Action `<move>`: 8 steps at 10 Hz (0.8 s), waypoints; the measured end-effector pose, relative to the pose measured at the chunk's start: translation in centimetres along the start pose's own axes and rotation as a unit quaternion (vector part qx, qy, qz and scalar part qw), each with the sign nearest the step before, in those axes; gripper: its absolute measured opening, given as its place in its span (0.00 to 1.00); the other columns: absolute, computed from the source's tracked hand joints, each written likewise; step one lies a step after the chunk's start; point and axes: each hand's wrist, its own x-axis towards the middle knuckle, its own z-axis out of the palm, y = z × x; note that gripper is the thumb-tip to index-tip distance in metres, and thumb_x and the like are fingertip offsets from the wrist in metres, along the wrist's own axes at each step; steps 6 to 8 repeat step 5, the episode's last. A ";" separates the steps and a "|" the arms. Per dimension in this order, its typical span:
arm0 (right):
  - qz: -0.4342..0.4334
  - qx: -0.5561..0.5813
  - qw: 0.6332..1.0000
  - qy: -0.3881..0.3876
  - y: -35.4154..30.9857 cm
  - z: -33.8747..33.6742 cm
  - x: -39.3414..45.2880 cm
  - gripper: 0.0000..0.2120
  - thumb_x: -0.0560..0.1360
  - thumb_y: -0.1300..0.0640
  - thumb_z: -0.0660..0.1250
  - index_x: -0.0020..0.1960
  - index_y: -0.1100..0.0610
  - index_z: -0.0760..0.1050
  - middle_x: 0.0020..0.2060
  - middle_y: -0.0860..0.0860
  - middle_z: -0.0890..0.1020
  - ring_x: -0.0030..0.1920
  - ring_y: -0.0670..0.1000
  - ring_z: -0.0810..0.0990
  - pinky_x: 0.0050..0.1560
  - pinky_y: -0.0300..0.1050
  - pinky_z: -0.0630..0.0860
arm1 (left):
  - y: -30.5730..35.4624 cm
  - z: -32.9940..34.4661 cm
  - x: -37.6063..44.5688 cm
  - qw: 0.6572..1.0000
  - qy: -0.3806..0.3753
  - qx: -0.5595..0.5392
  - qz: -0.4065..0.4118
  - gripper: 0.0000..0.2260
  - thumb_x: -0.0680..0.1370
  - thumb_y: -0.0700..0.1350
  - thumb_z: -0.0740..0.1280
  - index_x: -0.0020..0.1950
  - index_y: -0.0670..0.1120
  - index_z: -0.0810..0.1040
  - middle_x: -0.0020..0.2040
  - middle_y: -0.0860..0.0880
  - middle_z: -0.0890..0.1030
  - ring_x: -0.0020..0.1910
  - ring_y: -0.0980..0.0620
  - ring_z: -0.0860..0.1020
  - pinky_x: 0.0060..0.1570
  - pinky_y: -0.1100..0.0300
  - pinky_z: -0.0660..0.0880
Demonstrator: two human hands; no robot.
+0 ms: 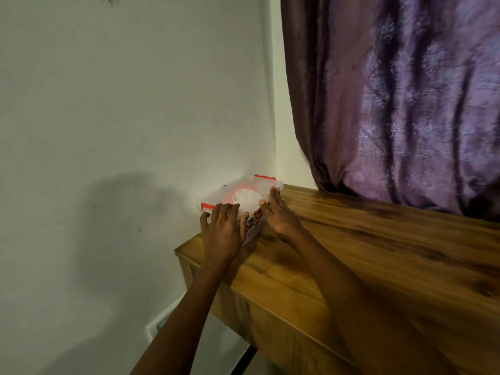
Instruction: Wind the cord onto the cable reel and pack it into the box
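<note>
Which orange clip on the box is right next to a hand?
The near orange clip, at the box's corner beside the left hand. The far orange clip, by the wall, has no hand near it.

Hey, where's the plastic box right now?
The plastic box sits at the wooden table's far left corner against the wall, the left hand and right hand on it.
</note>
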 end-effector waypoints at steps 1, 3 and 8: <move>-0.004 0.023 1.000 -0.002 -0.3 0.4 0.2 0.33 0.82 0.37 0.44 0.79 0.48 0.33 0.80 0.48 0.39 0.79 0.57 0.49 0.75 0.66 0.53 | -0.4 0.3 -0.1 1.000 0.007 0.000 0.002 0.18 0.80 0.54 0.64 0.62 0.44 0.81 0.60 0.43 0.83 0.62 0.42 0.80 0.60 0.42 0.74; -0.014 0.043 0.999 -0.008 -0.1 0.2 -0.1 0.34 0.81 0.36 0.45 0.79 0.46 0.32 0.80 0.47 0.39 0.79 0.59 0.50 0.74 0.68 0.54 | -0.3 0.7 -0.1 1.000 0.006 -0.022 -0.019 0.18 0.80 0.55 0.63 0.61 0.44 0.81 0.61 0.43 0.83 0.62 0.42 0.79 0.62 0.41 0.73; -0.030 0.070 0.997 0.017 1.3 -2.7 -2.5 0.34 0.80 0.37 0.54 0.79 0.40 0.39 0.79 0.49 0.57 0.76 0.59 0.62 0.72 0.64 0.64 | 1.8 0.7 0.0 0.995 -0.030 -0.050 -0.076 0.23 0.80 0.55 0.58 0.71 0.45 0.74 0.72 0.43 0.74 0.75 0.40 0.67 0.75 0.37 0.56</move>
